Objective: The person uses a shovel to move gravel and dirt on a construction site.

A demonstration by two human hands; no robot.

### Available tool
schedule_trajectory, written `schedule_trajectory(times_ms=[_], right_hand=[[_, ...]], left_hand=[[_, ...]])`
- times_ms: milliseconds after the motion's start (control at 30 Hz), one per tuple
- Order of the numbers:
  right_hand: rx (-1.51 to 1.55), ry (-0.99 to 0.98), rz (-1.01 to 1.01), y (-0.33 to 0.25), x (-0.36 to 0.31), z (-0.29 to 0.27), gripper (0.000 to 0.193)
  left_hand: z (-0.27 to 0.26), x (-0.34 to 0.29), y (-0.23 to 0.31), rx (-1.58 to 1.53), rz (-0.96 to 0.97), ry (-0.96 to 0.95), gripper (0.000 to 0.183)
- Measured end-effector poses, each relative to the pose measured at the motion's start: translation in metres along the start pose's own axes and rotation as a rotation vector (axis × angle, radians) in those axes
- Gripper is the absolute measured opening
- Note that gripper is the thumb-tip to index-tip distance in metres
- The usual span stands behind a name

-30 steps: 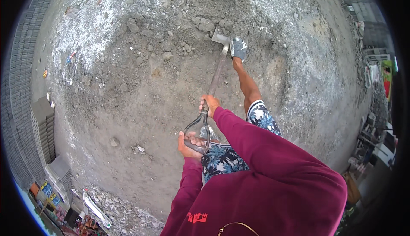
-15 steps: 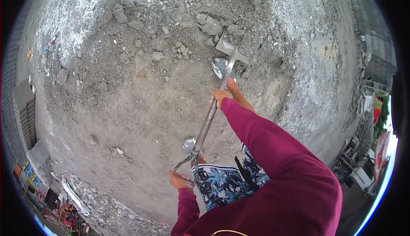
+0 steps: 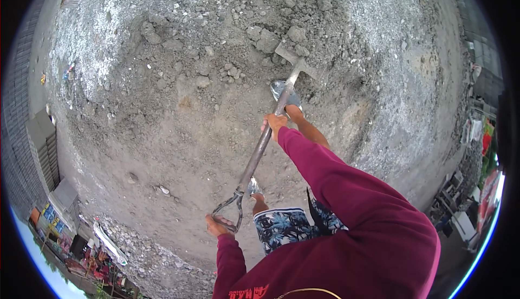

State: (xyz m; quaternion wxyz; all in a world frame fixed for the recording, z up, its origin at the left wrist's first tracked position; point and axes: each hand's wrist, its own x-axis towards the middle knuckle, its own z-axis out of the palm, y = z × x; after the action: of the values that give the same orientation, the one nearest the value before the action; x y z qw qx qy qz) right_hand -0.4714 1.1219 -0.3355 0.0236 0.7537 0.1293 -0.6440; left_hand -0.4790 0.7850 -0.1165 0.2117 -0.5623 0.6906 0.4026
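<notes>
I hold a shovel [image 3: 252, 163] slantwise across the ground, its long round shaft running from lower left to upper right. My left hand [image 3: 220, 225] is closed on the crossbar of the forked handle at the near end. Farther up, my right hand [image 3: 275, 123] wraps round the shaft below the blade. The metal blade [image 3: 297, 63] rests at the loose grey soil [image 3: 325, 34], its tip partly hidden among the clods. Just beside the blade stands my foot in a dark and white shoe [image 3: 284, 93]; the other shoe [image 3: 254, 186] is partly behind the shaft.
Large clods [image 3: 267, 40] lie beyond the blade, and several smaller stones [image 3: 232, 73] sit left of it. Pale gravelly soil slopes [image 3: 103, 34] rise on both sides. Stacked grey blocks [image 3: 46, 142] stand at the far left; assorted clutter [image 3: 457, 218] lies at the right edge.
The shovel's handle end and my left hand have shifted slightly left. The blade sits a little deeper in the soil. Both hands keep their grip, while the view has tilted slightly.
</notes>
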Motion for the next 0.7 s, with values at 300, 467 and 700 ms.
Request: schedule_trajectory(times_ms=[300, 467, 700], right_hand=[[-0.021, 0.012, -0.223, 0.019, -0.071, -0.064, 0.026], [0.043, 0.024, -0.384, 0.031, -0.153, -0.088, 0.027], [0.229, -0.094, -0.332, 0.163, -0.246, -0.136, 0.025]], left_hand=[[-0.065, 0.005, -0.070, -0.078, -0.145, -0.196, 0.055], [-0.105, 0.019, -0.065, -0.126, -0.132, -0.405, 0.054], [-0.265, 0.020, -0.050, -0.086, 0.078, -0.452, 0.053]])
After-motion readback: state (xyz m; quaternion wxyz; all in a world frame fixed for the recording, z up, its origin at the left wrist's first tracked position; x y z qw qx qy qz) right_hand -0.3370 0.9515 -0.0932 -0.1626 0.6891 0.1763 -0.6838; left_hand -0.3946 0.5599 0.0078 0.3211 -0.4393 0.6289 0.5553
